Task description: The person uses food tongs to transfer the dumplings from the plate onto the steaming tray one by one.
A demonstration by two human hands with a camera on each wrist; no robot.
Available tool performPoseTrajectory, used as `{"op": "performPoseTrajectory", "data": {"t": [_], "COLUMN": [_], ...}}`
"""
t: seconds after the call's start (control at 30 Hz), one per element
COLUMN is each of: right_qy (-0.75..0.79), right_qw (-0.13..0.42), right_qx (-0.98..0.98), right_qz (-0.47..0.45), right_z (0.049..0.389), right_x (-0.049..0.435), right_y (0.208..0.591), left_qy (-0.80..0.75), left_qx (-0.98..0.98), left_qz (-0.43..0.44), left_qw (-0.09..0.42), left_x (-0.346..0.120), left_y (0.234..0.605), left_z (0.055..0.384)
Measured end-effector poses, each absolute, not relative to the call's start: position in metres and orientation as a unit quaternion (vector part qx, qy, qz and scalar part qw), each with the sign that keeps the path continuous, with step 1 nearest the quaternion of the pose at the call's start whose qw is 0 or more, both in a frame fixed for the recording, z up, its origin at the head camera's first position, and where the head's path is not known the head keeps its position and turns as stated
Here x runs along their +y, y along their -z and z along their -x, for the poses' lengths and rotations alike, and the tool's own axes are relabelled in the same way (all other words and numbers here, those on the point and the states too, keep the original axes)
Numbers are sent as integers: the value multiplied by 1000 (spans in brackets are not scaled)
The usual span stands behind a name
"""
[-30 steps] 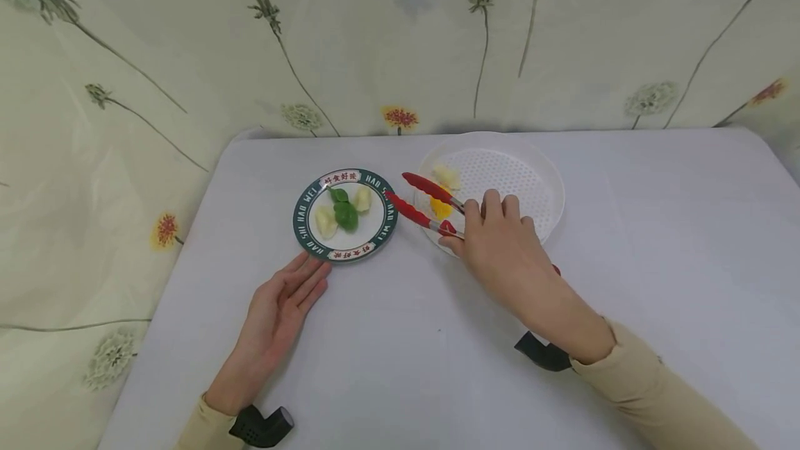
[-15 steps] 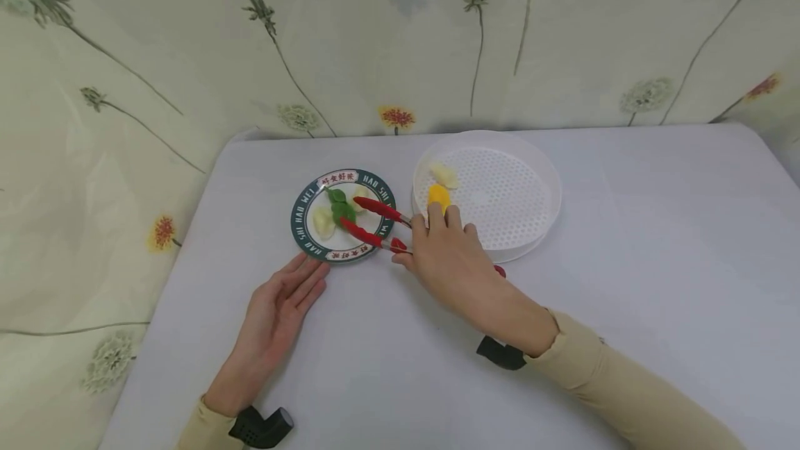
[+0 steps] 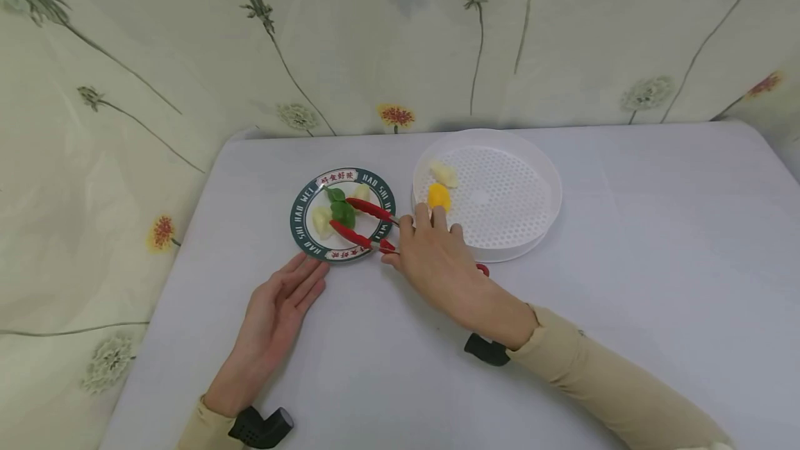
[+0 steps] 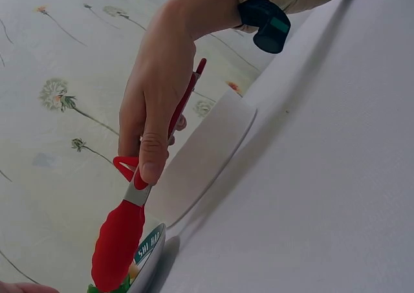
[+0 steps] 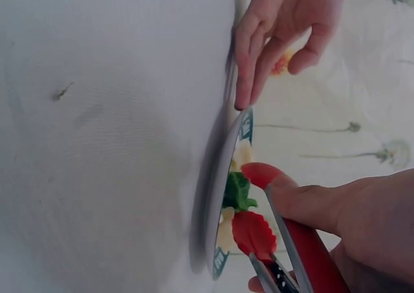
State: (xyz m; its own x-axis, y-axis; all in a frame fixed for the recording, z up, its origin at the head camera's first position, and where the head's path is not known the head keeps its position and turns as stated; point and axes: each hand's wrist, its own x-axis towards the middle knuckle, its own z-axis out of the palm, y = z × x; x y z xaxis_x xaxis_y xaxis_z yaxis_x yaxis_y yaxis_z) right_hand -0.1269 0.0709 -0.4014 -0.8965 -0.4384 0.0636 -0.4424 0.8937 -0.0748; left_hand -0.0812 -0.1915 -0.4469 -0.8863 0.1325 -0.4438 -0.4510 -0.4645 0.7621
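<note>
In the head view my right hand (image 3: 437,262) grips red-tipped tongs (image 3: 369,208). Their two tips are spread apart over the plate, at the near and right side of some green leaves (image 3: 342,212). The plate (image 3: 300,217) is white with a dark green lettered rim, and pale yellowish pieces (image 3: 321,221) lie on either side of the leaves. My left hand (image 3: 271,325) has straight fingers that touch the plate's near left rim. In the right wrist view the leaves (image 5: 237,191) show between the spread tong tips (image 5: 253,233).
A round white tray (image 3: 531,242) with a perforated bottom stands right of the plate. Inside it lie a yellow-orange piece (image 3: 439,196) and a pale piece (image 3: 444,173). A white cloth covers the table (image 3: 656,262), and a flowered backdrop (image 3: 562,33) rises behind it.
My right hand has carried the tongs left from over the white tray to over the plate, their tips still apart. The left hand has stayed at the plate's rim.
</note>
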Motion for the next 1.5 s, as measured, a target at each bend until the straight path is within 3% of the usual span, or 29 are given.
{"op": "performPoseTrajectory", "data": {"t": [1.5], "right_qy": [-52], "right_qw": [3], "right_qx": [-973], "right_qz": [-225], "right_z": [130], "right_x": [67], "right_y": [410], "left_qy": [-842], "left_qx": [480], "left_qz": [171], "left_qw": [173], "left_x": [-191], "left_y": [447], "left_z": [83]}}
